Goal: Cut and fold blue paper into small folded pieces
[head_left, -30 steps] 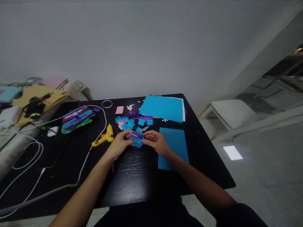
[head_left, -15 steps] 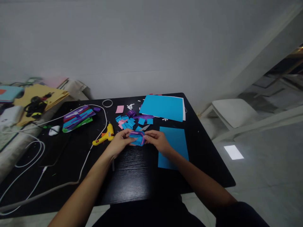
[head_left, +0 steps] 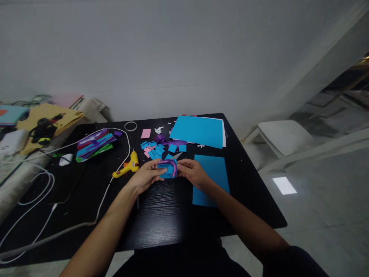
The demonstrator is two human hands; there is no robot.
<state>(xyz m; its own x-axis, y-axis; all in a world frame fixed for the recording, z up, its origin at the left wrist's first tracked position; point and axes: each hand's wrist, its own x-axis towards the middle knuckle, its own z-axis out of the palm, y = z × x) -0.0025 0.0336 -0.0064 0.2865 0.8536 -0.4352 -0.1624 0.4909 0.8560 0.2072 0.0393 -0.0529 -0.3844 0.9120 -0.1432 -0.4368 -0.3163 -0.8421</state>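
Observation:
A small blue paper piece with purple and pink strips curved along its edge (head_left: 170, 169) is held between both hands above the black table. My left hand (head_left: 148, 175) grips its left side, the thumb lying over the blue inner face. At its right edge, my right hand (head_left: 192, 172) pinches it with thumb and fingers. Just beyond it lie scissors (head_left: 176, 156), their handles hidden, and a heap of small blue and pink paper squares (head_left: 154, 150). A yellow glue gun (head_left: 131, 164) rests left of my left hand.
Blue sheets lie at the back right (head_left: 198, 130) and beside my right forearm (head_left: 213, 173). Coloured strips (head_left: 95, 144), a white cable (head_left: 100, 202) and a dark phone (head_left: 67, 184) are on the left. A white stool (head_left: 285, 132) stands right of the table (head_left: 164, 227).
The paper piece has turned slightly, showing more of its blue inside and purple-pink edge. My left hand has shifted a little, its thumb further over the piece.

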